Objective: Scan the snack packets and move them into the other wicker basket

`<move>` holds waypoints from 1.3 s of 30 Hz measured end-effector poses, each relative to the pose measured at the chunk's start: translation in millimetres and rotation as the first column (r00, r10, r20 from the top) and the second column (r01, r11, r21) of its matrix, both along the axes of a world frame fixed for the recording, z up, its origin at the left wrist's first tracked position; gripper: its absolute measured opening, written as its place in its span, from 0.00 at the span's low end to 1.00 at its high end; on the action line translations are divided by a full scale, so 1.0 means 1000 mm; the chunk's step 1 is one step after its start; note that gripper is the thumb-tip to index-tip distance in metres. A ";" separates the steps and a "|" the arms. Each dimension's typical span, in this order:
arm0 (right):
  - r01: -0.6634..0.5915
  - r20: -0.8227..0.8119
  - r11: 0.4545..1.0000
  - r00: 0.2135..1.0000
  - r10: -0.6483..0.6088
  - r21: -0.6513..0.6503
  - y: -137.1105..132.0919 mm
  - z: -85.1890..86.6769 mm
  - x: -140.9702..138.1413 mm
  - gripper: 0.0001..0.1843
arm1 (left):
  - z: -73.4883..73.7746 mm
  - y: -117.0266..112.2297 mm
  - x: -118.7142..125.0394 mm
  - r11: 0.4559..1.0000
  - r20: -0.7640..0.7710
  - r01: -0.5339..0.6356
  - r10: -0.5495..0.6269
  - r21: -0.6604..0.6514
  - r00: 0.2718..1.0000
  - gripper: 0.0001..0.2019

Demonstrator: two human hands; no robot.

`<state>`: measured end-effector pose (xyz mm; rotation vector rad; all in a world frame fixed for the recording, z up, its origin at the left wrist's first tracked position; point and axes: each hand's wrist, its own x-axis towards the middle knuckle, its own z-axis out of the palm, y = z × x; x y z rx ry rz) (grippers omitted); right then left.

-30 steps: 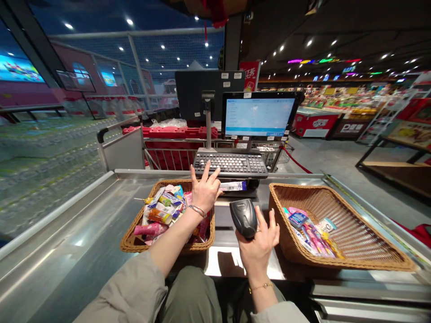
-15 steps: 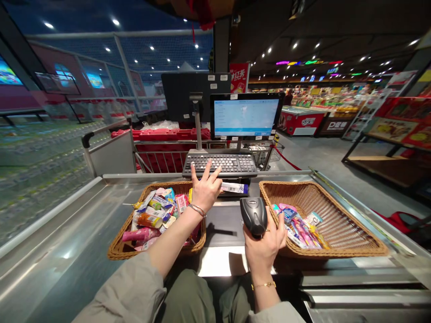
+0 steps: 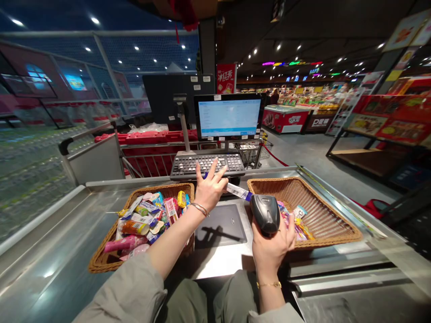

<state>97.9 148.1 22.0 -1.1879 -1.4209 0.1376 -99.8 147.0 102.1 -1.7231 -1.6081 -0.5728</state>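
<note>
My left hand (image 3: pixel 209 194) is at the near edge of a black keyboard (image 3: pixel 184 165), its upper fingers stretched towards the keys. A slim white and blue packet (image 3: pixel 238 191) with a barcode is held under that hand and sticks out to the right; the gripping fingers are partly hidden. In my right hand (image 3: pixel 272 253) is a black barcode scanner (image 3: pixel 266 213), its head close to the packet's right end. To the left, a wicker basket (image 3: pixel 97 264) is full of small packaged goods. Another wicker basket (image 3: pixel 328 206), on the right, has several packets at its near left side.
A lit monitor (image 3: pixel 229 117) stands behind the keyboard, beside a dark second screen (image 3: pixel 161 96). A grey pad (image 3: pixel 222 224) is set between the baskets on the metal counter (image 3: pixel 63 224). Metal carts with red contents (image 3: pixel 151 163) stand beyond the counter.
The view has shifted, and the packet has tilted, its right end now lower and next to the scanner. My right hand has brought the scanner nearer. The text on the monitor has changed.
</note>
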 end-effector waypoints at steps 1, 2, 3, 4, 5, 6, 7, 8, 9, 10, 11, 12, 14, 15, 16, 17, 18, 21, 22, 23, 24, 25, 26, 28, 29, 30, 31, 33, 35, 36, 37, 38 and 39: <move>0.014 -0.007 1.000 1.000 -0.014 -0.012 0.002 -0.002 0.003 0.38 | 0.000 0.003 0.003 1.000 -0.003 0.008 -0.008 0.000 1.000 0.03; 0.029 -0.014 0.999 0.999 -0.029 -0.018 0.004 -0.004 0.005 0.38 | 0.000 0.005 0.006 1.000 -0.006 0.016 -0.016 0.001 1.000 0.03; 0.041 -0.017 0.999 0.999 -0.041 -0.019 0.006 -0.005 0.008 0.38 | 0.000 0.008 0.008 1.000 -0.008 0.024 -0.024 0.003 1.000 0.03; 0.052 -0.022 0.998 0.998 -0.053 -0.017 0.008 -0.007 0.010 0.37 | 0.000 0.011 0.011 0.999 -0.011 0.032 -0.032 0.004 0.999 0.03; 0.064 -0.029 0.998 0.998 -0.065 -0.018 0.010 -0.008 0.013 0.37 | 0.000 0.013 0.013 0.999 -0.014 0.041 -0.041 0.005 0.999 0.04; 0.076 -0.038 0.997 0.996 -0.077 -0.021 0.012 -0.009 0.015 0.38 | -0.001 0.016 0.016 0.999 -0.017 0.050 -0.050 0.007 0.999 0.04; 0.090 -0.051 0.996 0.995 -0.091 -0.024 0.013 -0.010 0.017 0.38 | -0.001 0.018 0.018 0.998 -0.020 0.060 -0.060 0.008 0.998 0.04; 0.104 -0.065 0.994 0.992 -0.106 -0.027 0.015 -0.011 0.019 0.39 | -0.002 0.021 0.020 0.998 -0.023 0.070 -0.070 0.010 0.997 0.04; 0.118 -0.078 0.993 0.990 -0.120 -0.030 0.017 -0.012 0.021 0.39 | -0.003 0.024 0.022 0.997 -0.027 0.079 -0.079 0.011 0.997 0.04; 0.133 -0.092 0.991 0.987 -0.136 -0.033 0.019 -0.012 0.023 0.39 | -0.003 0.026 0.024 0.996 -0.031 0.087 -0.087 0.013 0.996 0.05; 0.149 -0.105 0.988 0.983 -0.152 -0.037 0.020 -0.012 0.025 0.39 | -0.004 0.029 0.026 0.995 -0.037 0.096 -0.096 0.016 0.995 0.05; 0.167 -0.120 0.985 0.978 -0.171 -0.042 0.022 -0.013 0.027 0.39 | -0.004 0.032 0.028 0.994 -0.046 0.105 -0.104 0.020 0.994 0.05; 0.202 -0.152 0.978 0.966 -0.207 -0.051 0.026 -0.013 0.031 0.38 | -0.005 0.037 0.033 0.992 -0.073 0.121 -0.118 0.034 0.990 0.06; 0.215 -0.165 0.975 0.961 -0.220 -0.051 0.027 -0.014 0.033 0.38 | -0.005 0.040 0.035 0.991 -0.087 0.128 -0.124 0.041 0.988 0.06; 0.222 -0.173 0.974 0.958 -0.227 -0.047 0.029 -0.014 0.035 0.37 | -0.006 0.043 0.038 0.990 -0.099 0.135 -0.130 0.047 0.987 0.06; 0.224 -0.179 0.974 0.957 -0.228 -0.043 0.030 -0.015 0.037 0.37 | -0.006 0.045 0.041 0.988 -0.110 0.143 -0.137 0.051 0.985 0.06; 0.224 -0.184 0.974 0.956 -0.228 -0.042 0.031 -0.016 0.039 0.36 | -0.006 0.048 0.043 0.987 -0.116 0.151 -0.144 0.051 0.983 0.06; 0.227 -0.213 0.972 0.948 -0.236 -0.068 0.033 -0.019 0.046 0.36 | -0.006 0.054 0.053 0.982 -0.125 0.184 -0.179 0.034 0.976 0.07; 0.228 -0.226 0.970 0.944 -0.240 -0.080 0.033 -0.019 0.048 0.37 | -0.006 0.057 0.056 0.980 -0.127 0.197 -0.192 0.026 0.973 0.07; 0.227 -0.238 0.969 0.940 -0.243 -0.093 0.033 -0.020 0.049 0.38 | -0.006 0.060 0.059 0.978 -0.130 0.210 -0.206 0.017 0.970 0.07; 0.226 -0.251 0.969 0.936 -0.245 -0.102 0.033 -0.020 0.051 0.39 | -0.005 0.063 0.063 0.975 -0.134 0.221 -0.217 0.009 0.967 0.08; 0.228 -0.264 0.968 0.932 -0.249 -0.108 0.033 -0.019 0.052 0.40 | -0.005 0.067 0.067 0.973 -0.136 0.229 -0.227 0.002 0.964 0.08; 0.232 -0.277 0.967 0.927 -0.254 -0.108 0.032 -0.019 0.054 0.41 | -0.005 0.071 0.072 0.972 -0.137 0.234 -0.233 -0.007 0.963 0.09; 0.252 -0.300 0.963 0.915 -0.270 -0.099 0.032 -0.017 0.056 0.44 | -0.006 0.079 0.082 0.972 -0.125 0.234 -0.236 -0.034 0.964 0.13; 0.262 -0.307 0.960 0.910 -0.278 -0.095 0.032 -0.016 0.057 0.45 | -0.006 0.083 0.087 0.972 -0.113 0.228 -0.233 -0.054 0.966 0.15; 0.269 -0.312 0.958 0.906 -0.285 -0.093 0.032 -0.015 0.057 0.45 | -0.007 0.086 0.092 0.973 -0.098 0.217 -0.224 -0.077 0.970 0.18; 0.274 -0.315 0.957 0.904 -0.290 -0.095 0.032 -0.014 0.058 0.45 | -0.007 0.088 0.096 0.974 -0.082 0.204 -0.212 -0.101 0.974 0.20; 0.276 -0.315 0.955 0.902 -0.295 -0.107 0.032 -0.014 0.060 0.45 | -0.009 0.089 0.101 0.974 -0.056 0.173 -0.183 -0.144 0.982 0.23; 0.266 -0.311 0.957 0.905 -0.290 -0.121 0.032 -0.014 0.061 0.44 | -0.010 0.086 0.101 0.974 -0.038 0.149 -0.158 -0.168 0.987 0.24; 0.254 -0.306 0.959 0.909 -0.281 -0.125 0.031 -0.015 0.061 0.43 | -0.010 0.083 0.099 0.975 -0.026 0.142 -0.149 -0.172 0.989 0.23; 0.238 -0.300 0.963 0.916 -0.266 -0.126 0.031 -0.016 0.061 0.43 | -0.010 0.080 0.097 0.976 -0.009 0.137 -0.140 -0.171 0.990 0.22; 0.220 -0.292 0.968 0.924 -0.248 -0.124 0.030 -0.017 0.060 0.43 | -0.010 0.076 0.093 0.977 0.013 0.131 -0.131 -0.167 0.991 0.21; 0.205 -0.283 0.972 0.931 -0.231 -0.117 0.029 -0.018 0.060 0.43 | -0.010 0.071 0.090 0.979 0.041 0.127 -0.122 -0.161 0.992 0.21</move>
